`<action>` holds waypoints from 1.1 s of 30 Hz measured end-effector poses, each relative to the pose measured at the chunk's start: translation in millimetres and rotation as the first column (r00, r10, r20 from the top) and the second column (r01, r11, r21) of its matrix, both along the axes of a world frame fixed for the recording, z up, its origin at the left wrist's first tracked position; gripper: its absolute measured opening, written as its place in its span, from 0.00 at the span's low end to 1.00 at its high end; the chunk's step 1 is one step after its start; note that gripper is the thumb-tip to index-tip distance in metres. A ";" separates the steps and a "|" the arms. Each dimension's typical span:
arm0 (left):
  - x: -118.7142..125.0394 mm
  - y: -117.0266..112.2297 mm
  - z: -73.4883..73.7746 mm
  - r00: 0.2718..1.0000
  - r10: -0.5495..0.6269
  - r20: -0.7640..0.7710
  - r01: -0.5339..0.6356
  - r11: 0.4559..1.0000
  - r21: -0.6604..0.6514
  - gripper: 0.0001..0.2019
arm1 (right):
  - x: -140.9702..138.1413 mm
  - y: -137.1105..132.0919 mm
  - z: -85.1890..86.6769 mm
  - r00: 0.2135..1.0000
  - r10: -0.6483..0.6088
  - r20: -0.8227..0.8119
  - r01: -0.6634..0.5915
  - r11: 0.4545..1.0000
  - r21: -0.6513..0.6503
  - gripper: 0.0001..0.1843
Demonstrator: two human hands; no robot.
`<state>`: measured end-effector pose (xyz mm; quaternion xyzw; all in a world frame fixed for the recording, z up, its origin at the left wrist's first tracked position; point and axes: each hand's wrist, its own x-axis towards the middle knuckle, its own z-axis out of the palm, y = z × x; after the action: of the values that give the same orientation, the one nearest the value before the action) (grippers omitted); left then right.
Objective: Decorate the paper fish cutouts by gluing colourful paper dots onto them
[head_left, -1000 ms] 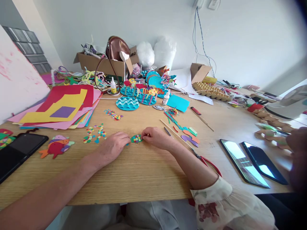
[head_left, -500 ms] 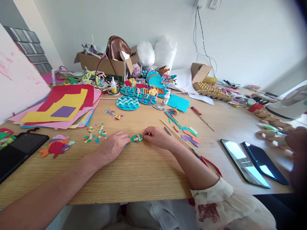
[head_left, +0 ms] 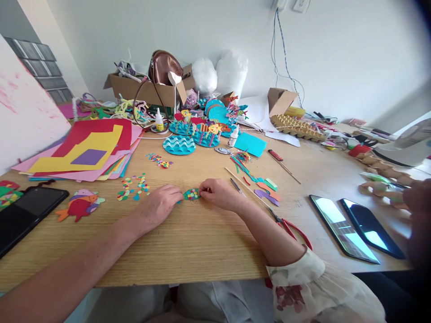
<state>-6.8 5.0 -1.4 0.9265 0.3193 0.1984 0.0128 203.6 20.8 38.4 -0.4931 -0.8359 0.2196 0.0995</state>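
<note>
A small green paper fish (head_left: 191,194) covered with coloured dots lies on the table between my hands. The fingers of my left hand (head_left: 164,200) are pressed together on its left end. At its right end, my right hand (head_left: 217,194) has thumb and forefinger pinched; whatever is between them is too small to make out. Just left of my left hand are scattered paper dots (head_left: 141,185). A red paper fish (head_left: 78,207) lies farther left.
Coloured paper sheets (head_left: 63,154) are stacked at the left. Blue wavy paper pieces (head_left: 179,145) and a glue bottle (head_left: 233,137) stand behind. Red-handled pliers (head_left: 292,229), a thin stick (head_left: 247,186) and two phones (head_left: 343,231) lie right. Another person's hand (head_left: 417,197) is at the right edge.
My right hand has shifted very slightly left along the fish's right end, uncovering more of the dark pen beside it. My left hand stays in place.
</note>
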 end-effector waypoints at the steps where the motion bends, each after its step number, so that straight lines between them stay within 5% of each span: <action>1: -0.1 0.0 -0.3 1.000 -0.001 0.002 0.001 1.000 -0.004 0.15 | -0.1 -0.2 0.1 1.000 0.008 0.003 -0.008 1.000 0.000 0.10; 8: -1.4 2.4 4.3 0.989 0.074 0.128 -0.049 0.980 -0.190 0.11 | 4.8 -3.5 4.0 0.971 -0.117 -0.207 0.141 0.984 0.105 0.10; 15: -25.9 14.8 39.0 0.818 0.416 0.396 -0.181 0.842 -0.509 0.10 | 8.3 -14.7 2.3 0.914 -0.086 -0.396 0.225 0.921 0.319 0.08; 22: -66.2 18.7 54.9 0.843 0.518 0.144 -0.385 0.769 -0.510 0.12 | 7.1 -17.3 -7.8 0.945 -0.045 -0.324 0.154 0.935 0.318 0.09; 25: -81.8 17.9 52.2 0.870 0.491 0.042 -0.424 0.789 -0.443 0.12 | 7.5 -16.4 -10.4 0.950 -0.027 -0.310 0.138 0.930 0.340 0.09; 33: -90.0 24.5 35.9 0.970 0.231 -0.081 -0.245 0.903 -0.354 0.08 | 11.6 -15.9 -9.8 0.954 -0.030 -0.298 0.141 0.923 0.359 0.09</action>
<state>-96.8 29.4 34.6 0.8659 0.4611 0.1190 0.1529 215.2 4.9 28.6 -0.4640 -0.8166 0.1200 0.3218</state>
